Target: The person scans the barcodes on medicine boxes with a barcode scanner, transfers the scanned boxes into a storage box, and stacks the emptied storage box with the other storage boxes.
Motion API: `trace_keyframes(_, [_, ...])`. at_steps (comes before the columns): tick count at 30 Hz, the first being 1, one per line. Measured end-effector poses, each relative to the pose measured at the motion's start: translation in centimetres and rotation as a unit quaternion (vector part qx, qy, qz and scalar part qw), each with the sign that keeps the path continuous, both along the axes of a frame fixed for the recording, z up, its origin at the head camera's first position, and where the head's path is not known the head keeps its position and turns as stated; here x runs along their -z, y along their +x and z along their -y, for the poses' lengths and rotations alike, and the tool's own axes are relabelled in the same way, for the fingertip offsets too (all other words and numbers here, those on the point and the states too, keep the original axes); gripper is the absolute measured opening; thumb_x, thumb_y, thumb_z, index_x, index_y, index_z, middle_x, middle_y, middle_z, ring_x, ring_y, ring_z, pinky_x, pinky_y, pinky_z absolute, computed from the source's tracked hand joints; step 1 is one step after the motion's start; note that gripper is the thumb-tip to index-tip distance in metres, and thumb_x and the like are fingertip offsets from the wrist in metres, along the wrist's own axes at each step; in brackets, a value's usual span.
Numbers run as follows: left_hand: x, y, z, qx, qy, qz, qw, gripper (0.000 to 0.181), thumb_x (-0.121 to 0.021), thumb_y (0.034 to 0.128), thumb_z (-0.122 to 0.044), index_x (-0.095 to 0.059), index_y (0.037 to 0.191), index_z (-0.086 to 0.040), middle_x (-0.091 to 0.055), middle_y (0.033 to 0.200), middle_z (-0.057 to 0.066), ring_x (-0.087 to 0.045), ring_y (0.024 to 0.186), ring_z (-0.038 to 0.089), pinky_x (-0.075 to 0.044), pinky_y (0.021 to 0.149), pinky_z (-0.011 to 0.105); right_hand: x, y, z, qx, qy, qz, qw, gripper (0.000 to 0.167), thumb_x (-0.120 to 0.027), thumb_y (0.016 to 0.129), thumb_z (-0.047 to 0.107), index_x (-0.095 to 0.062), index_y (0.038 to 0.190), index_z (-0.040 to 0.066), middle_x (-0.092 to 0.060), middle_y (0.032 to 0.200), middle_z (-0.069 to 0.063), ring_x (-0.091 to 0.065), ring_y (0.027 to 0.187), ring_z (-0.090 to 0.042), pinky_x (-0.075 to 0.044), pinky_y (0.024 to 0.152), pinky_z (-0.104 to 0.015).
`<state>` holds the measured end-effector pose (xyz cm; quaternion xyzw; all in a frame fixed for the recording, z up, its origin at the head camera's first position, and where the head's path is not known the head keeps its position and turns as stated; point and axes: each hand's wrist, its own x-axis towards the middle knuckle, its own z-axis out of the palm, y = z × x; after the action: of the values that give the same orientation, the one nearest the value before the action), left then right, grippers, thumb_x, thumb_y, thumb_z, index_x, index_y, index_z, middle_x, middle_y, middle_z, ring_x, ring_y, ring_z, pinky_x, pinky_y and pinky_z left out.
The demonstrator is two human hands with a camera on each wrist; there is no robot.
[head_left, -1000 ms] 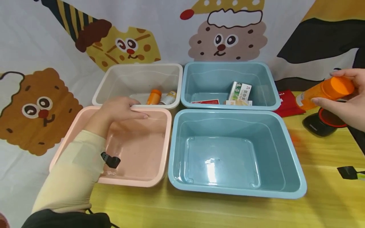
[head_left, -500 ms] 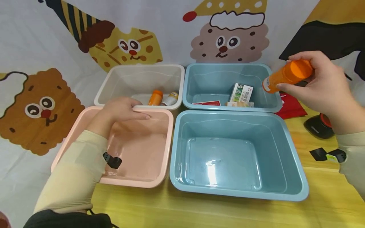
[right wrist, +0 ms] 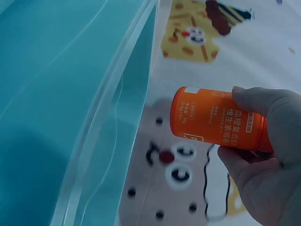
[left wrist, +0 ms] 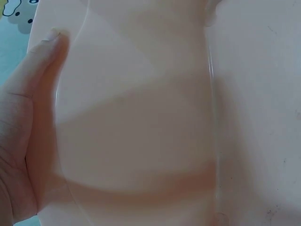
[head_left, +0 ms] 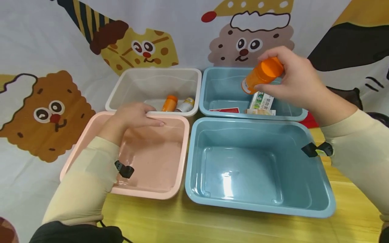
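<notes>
My right hand (head_left: 293, 79) holds an orange pill bottle (head_left: 261, 76), tilted with its cap toward me, above the back blue bin (head_left: 208, 89). The right wrist view shows the bottle's white print (right wrist: 235, 120), with the thumb and fingers round its cap end. My left hand (head_left: 133, 114) grips the far rim of the pink bin (head_left: 179, 168). Its thumb (left wrist: 47, 52) lies along the inner wall in the left wrist view; the other fingers are mostly hidden beyond the rim.
A grey bin (head_left: 121, 84) contains another orange bottle (head_left: 170, 103) and a white bottle (head_left: 185, 105). Medicine boxes (head_left: 262, 100) and a red packet (head_left: 225, 110) lie in the back blue bin. A larger blue bin (head_left: 191, 168) stands in front. Yellow wooden table (head_left: 164, 222) underneath.
My right hand has carried the orange pill bottle leftward from the right side of the table to above the back blue bin. My left hand keeps its place on the pink bin.
</notes>
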<state>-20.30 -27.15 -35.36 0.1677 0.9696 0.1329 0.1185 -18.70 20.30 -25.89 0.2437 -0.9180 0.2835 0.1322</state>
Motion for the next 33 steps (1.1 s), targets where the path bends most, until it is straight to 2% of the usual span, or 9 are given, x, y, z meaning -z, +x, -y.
trace_keyframes(2, [0.0, 0.0, -0.1, -0.001, -0.001, 0.000, 1.0000, 0.057, -0.077, 0.0820, -0.077, -0.074, 0.097, -0.022, -0.068, 0.085, -0.002, -0.061, 0.083, 0.024, -0.044, 0.078, 0.044, 0.1, -0.2, 1.4, -0.020, 0.001, -0.002, 0.9998, 0.072, -0.090, 0.086, 0.005, -0.052, 0.146, 0.011, -0.061, 0.142, -0.014, -0.066, 0.116, -0.040, -0.056, 0.095, -0.029])
trace_keyframes(6, [0.1, 0.0, -0.1, -0.006, -0.002, 0.003, 1.0000, 0.058, -0.077, 0.0814, -0.078, -0.074, 0.098, -0.022, -0.068, 0.086, -0.002, -0.061, 0.084, 0.024, -0.045, 0.078, 0.044, 0.7, -0.6, 4.0, -0.052, -0.003, 0.010, 0.9986, 0.071, -0.091, 0.086, 0.006, -0.052, 0.145, 0.011, -0.063, 0.140, -0.014, -0.066, 0.116, -0.038, -0.058, 0.095, -0.053])
trace_keyframes(8, [0.2, 0.0, -0.1, -0.008, -0.003, 0.006, 1.0000, 0.059, -0.076, 0.0811, -0.079, -0.074, 0.098, -0.022, -0.068, 0.087, -0.002, -0.061, 0.085, 0.024, -0.045, 0.078, 0.044, 1.2, -0.7, 5.2, -0.065, -0.009, 0.024, 0.9976, 0.071, -0.090, 0.087, 0.007, -0.050, 0.145, 0.012, -0.063, 0.140, -0.014, -0.065, 0.117, -0.037, -0.057, 0.096, -0.056])
trace_keyframes(12, [0.2, 0.0, -0.1, -0.012, 0.003, 0.014, 0.9998, 0.062, -0.075, 0.0808, -0.080, -0.075, 0.101, -0.022, -0.068, 0.088, -0.001, -0.061, 0.086, 0.024, -0.045, 0.079, 0.045, 2.1, -1.2, 7.7, -0.092, -0.017, 0.035, 0.9949, 0.070, -0.090, 0.088, 0.010, -0.045, 0.143, 0.011, -0.062, 0.142, -0.013, -0.065, 0.119, -0.033, -0.057, 0.097, -0.052])
trace_keyframes(20, [-0.2, 0.0, -0.3, -0.012, -0.002, 0.014, 0.9998, 0.061, -0.076, 0.0807, -0.079, -0.076, 0.104, -0.022, -0.070, 0.092, -0.001, -0.062, 0.089, 0.025, -0.046, 0.082, 0.046, 3.6, -1.2, 12.1, -0.159, -0.018, 0.001, 0.9871, 0.062, -0.088, 0.089, 0.007, -0.047, 0.135, 0.006, -0.062, 0.136, -0.015, -0.064, 0.118, -0.030, -0.058, 0.096, -0.044])
trace_keyframes(24, [-0.3, 0.0, -0.4, -0.011, -0.005, 0.013, 0.9998, 0.061, -0.077, 0.0809, -0.078, -0.076, 0.103, -0.022, -0.070, 0.092, -0.001, -0.062, 0.089, 0.025, -0.046, 0.082, 0.046, 4.3, -1.1, 13.7, -0.165, -0.018, -0.002, 0.9862, 0.056, -0.087, 0.090, 0.006, -0.051, 0.134, 0.006, -0.060, 0.138, -0.013, -0.061, 0.121, -0.028, -0.056, 0.100, -0.041])
trace_keyframes(29, [-0.1, 0.0, -0.4, -0.012, -0.006, 0.014, 0.9998, 0.063, -0.076, 0.0799, -0.080, -0.076, 0.104, -0.022, -0.071, 0.093, -0.001, -0.062, 0.090, 0.026, -0.048, 0.084, 0.047, 5.6, -1.5, 15.1, -0.160, -0.021, 0.019, 0.9868, 0.057, -0.088, 0.089, 0.008, -0.053, 0.133, 0.007, -0.059, 0.137, -0.012, -0.059, 0.121, -0.027, -0.054, 0.101, -0.038])
trace_keyframes(33, [0.1, -0.1, -0.4, -0.016, -0.002, 0.016, 0.9997, 0.064, -0.077, 0.0797, -0.080, -0.077, 0.106, -0.022, -0.072, 0.094, -0.001, -0.062, 0.090, 0.026, -0.049, 0.085, 0.047, 6.7, -1.9, 16.0, -0.172, -0.015, 0.028, 0.9846, 0.053, -0.087, 0.090, 0.009, -0.057, 0.134, 0.008, -0.060, 0.137, -0.010, -0.059, 0.121, -0.025, -0.053, 0.102, -0.037])
